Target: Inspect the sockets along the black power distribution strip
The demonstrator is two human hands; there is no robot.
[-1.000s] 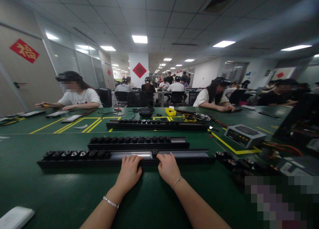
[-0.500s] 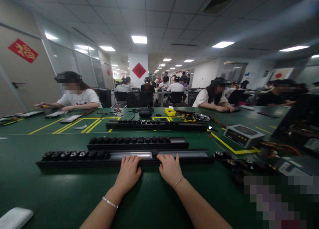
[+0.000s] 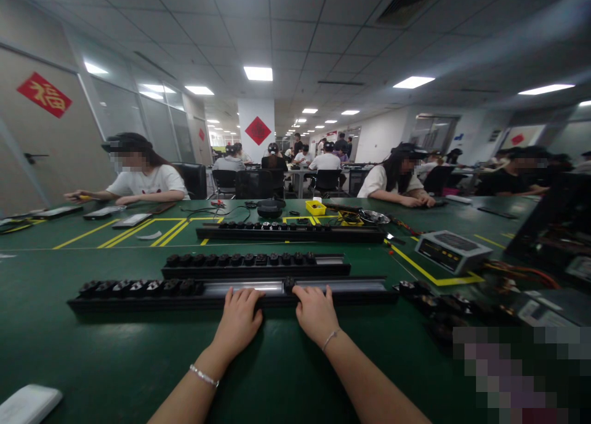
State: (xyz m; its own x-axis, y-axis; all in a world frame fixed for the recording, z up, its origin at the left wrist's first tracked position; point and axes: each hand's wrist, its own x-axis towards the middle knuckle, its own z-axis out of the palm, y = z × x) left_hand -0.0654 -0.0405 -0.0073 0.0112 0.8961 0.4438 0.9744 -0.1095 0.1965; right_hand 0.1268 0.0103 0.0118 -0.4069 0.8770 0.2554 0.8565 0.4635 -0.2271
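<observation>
A long black rail (image 3: 344, 298) with a silvery channel lies across the table in front of me. My left hand (image 3: 240, 319) is open, fingers spread over the rail's near edge and channel. To its right, a small black socket-like block (image 3: 289, 284) sits in the channel. My right hand (image 3: 316, 316) touches the right side of this block with its nearest fingertips; its other fingers lie apart over the rail, tips partly hidden. A row of similar black blocks (image 3: 138, 287) fills the rail's left end.
Behind it lie a second rail (image 3: 253, 269) with a row of blocks and a third rail (image 3: 289, 233). On the right are loose black blocks (image 3: 455, 304) and a grey power supply unit (image 3: 452, 252). A yellow tray (image 3: 316, 208) stands farther back. Co-workers sit across the table.
The black block in the channel sits very slightly farther right. Both hands keep nearly the same place on the rail.
</observation>
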